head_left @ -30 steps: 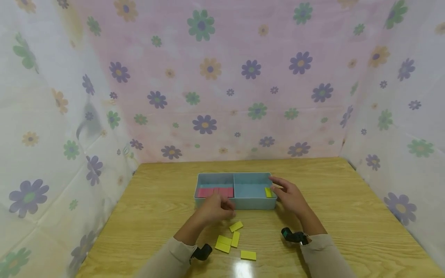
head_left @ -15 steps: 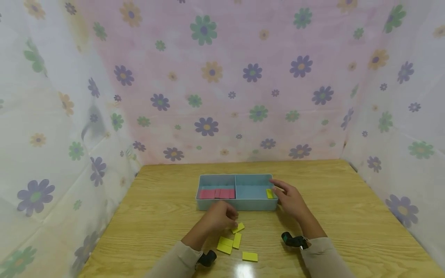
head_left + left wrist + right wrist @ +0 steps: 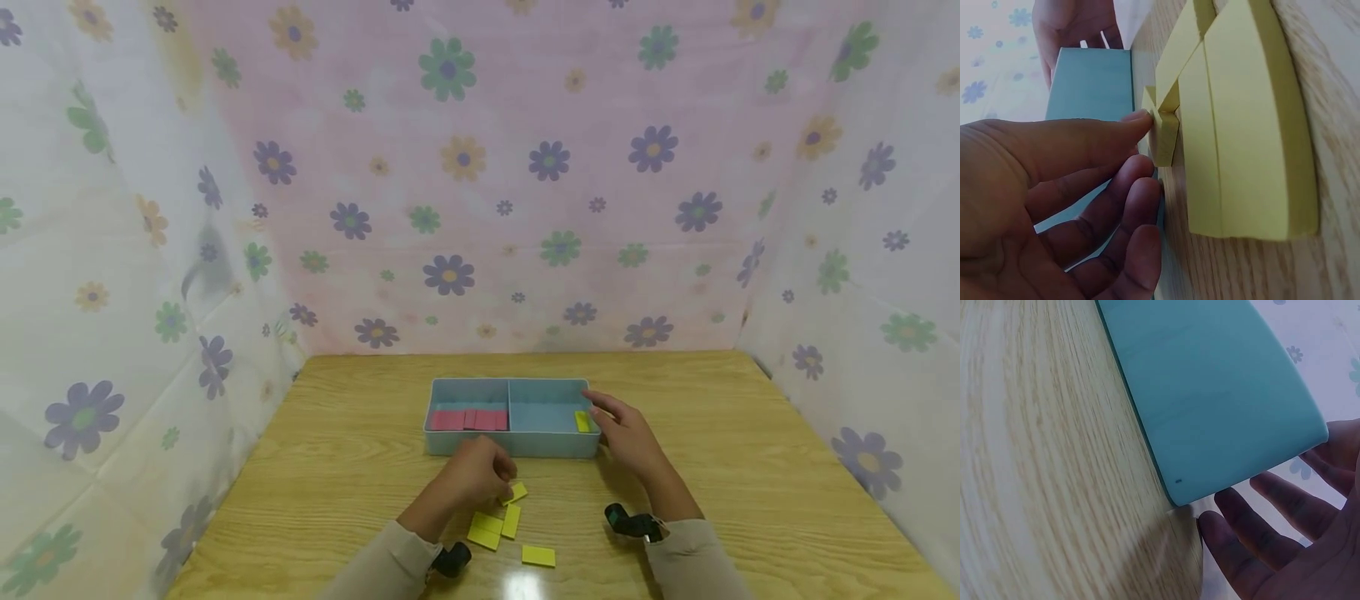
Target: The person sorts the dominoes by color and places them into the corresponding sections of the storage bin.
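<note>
left hand (image 3: pixel 474 473) at tile (image 3: pixel 518 492), can't tell if pinching | right hand (image 3: pixel 633 440) spread at box (image 3: pixel 528 445) | risk: shallow hold drops tile

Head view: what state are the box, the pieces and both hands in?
Light-blue rectangular two-compartment box: upright, open-topped.
Flat pink rectangular pieces: in a row inside the left compartment.
Small yellow rectangular piece: inside the right compartment.
Five flat yellow rectangular pieces: outside the box, on its near side.
Left hand: thumb touching the outside piece nearest the box; grip unclear.
Right hand: at the box's right end.
</note>
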### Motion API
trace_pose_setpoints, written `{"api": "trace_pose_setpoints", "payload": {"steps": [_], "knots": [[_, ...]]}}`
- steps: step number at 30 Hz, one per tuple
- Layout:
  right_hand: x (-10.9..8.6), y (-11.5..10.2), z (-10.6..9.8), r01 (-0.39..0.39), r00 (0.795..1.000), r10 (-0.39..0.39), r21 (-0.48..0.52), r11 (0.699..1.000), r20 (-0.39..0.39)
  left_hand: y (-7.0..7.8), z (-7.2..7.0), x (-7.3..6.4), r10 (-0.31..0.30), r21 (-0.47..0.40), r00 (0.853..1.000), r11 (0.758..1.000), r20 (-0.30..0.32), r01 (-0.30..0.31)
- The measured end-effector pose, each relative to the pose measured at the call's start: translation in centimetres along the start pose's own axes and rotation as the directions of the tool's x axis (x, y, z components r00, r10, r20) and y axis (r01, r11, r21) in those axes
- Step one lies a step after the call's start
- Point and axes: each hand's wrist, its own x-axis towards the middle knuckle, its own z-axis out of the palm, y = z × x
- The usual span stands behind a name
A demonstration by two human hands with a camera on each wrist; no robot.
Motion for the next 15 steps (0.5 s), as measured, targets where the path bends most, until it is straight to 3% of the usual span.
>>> {"api": "trace_pose_setpoints", "payload": {"steps": [15], "knots": [[-0.05, 0.03, -0.11, -0.027, 1.0, 0.027, -0.017, 0.999, 0.006, 0.43, -0.15, -0.25, -0.025, 0.103, 0.999, 0.994, -0.027, 0.028]]}}
